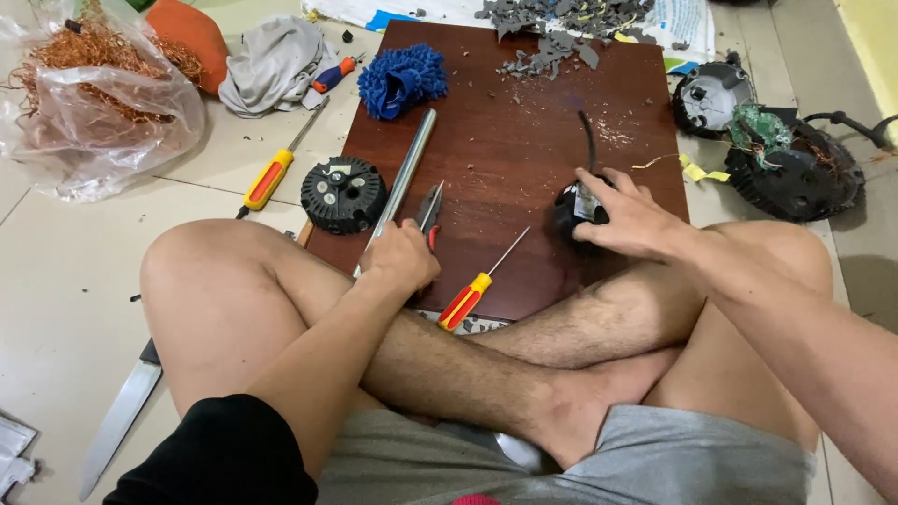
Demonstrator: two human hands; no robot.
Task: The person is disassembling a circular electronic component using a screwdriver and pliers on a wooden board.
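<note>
I sit cross-legged on the floor in front of a dark brown wooden board (524,122). My left hand (402,257) is closed around the handles of a pair of pliers (429,208) whose jaws point away from me on the board. Beside it lies a long metal tube (404,176). My right hand (625,217) rests on a small black device (572,208) with a black cable, fingers wrapped over it. A red and yellow screwdriver (472,295) lies on the board between my hands.
A black round motor part (343,194) sits at the board's left edge, with a second screwdriver (269,178) and a knife (120,416) on the tiles. Blue cloth (402,79) and grey debris (552,37) lie farther back. Dismantled black housings (790,164) are at right, a bag of copper wire (89,89) at left.
</note>
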